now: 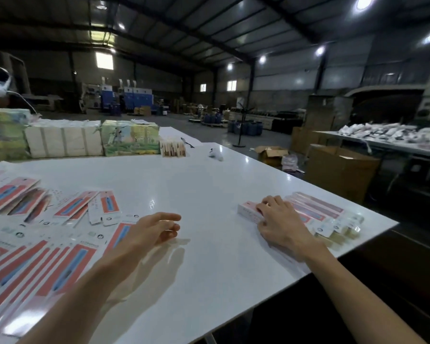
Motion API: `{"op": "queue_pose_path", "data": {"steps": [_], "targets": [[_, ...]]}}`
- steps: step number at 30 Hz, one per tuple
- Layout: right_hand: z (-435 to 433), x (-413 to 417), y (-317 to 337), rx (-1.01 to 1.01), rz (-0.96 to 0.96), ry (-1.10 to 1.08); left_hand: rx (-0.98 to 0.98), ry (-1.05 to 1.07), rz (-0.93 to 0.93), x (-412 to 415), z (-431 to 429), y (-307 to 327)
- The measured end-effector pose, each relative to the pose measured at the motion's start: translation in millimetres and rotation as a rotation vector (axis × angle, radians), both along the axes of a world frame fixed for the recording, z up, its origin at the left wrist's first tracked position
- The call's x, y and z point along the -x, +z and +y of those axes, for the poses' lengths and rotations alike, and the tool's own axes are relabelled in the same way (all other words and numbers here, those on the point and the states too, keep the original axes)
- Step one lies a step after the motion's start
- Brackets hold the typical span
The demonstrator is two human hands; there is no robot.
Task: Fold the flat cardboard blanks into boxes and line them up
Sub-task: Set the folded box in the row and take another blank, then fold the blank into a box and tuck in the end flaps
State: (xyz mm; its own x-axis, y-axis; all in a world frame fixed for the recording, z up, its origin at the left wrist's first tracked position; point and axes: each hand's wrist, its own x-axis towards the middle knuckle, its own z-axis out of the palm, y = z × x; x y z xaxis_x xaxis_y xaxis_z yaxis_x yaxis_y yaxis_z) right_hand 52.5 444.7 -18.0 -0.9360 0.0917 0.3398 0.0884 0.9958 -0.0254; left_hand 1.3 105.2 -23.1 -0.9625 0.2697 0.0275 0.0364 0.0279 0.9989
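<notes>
**Folding station, white worktop: contents by size**

1. Worktop (209,175): white, glossy, reaching from the near edge to the far stock.
2. Flat blanks (35,264): red-and-blue printed cardboard, unfolded, fanned and overlapping across the near left of the worktop. More of them lie scattered a little farther back on the left.
3. Wrapped packs (62,141): pale bundles at the far left edge, with a printed pack (130,139) in green and yellow just right of them.
4. Row of folded boxes (315,212): long narrow cartons lying side by side at the near right corner of the worktop, touching one another.
5. Left hand (157,230): raised just above the bare middle of the worktop, right of the flat blanks. The fingers are loosely extended and it holds nothing.
6. Right hand (281,222): palm down at the left end of the row. The fingers are curled over one folded box (248,211), with the thumb at its near side.
7. Small bundle (173,148): tan, upright pieces, just right of the printed pack.
8. Small white object (215,153): far middle of the worktop, too blurred to identify.
</notes>
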Motion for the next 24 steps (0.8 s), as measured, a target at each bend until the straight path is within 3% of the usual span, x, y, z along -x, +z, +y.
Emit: {"op": "queue_pose_path", "data": {"steps": [10,16,20,24], "targets": [[-19,3,14,-0.109,0.016,-0.059,0.021,0.013,0.029,-10,4,7],[-117,43,32,0.147,-0.002,0.278,0.040,0.160,0.143,-11,-2,12],[-191,65,29,0.381,-0.106,0.464,0.032,0.392,0.279,-2,-10,13],[-237,79,2,0.463,-0.143,0.500,-0.046,0.617,0.225,4,-17,14]]}}
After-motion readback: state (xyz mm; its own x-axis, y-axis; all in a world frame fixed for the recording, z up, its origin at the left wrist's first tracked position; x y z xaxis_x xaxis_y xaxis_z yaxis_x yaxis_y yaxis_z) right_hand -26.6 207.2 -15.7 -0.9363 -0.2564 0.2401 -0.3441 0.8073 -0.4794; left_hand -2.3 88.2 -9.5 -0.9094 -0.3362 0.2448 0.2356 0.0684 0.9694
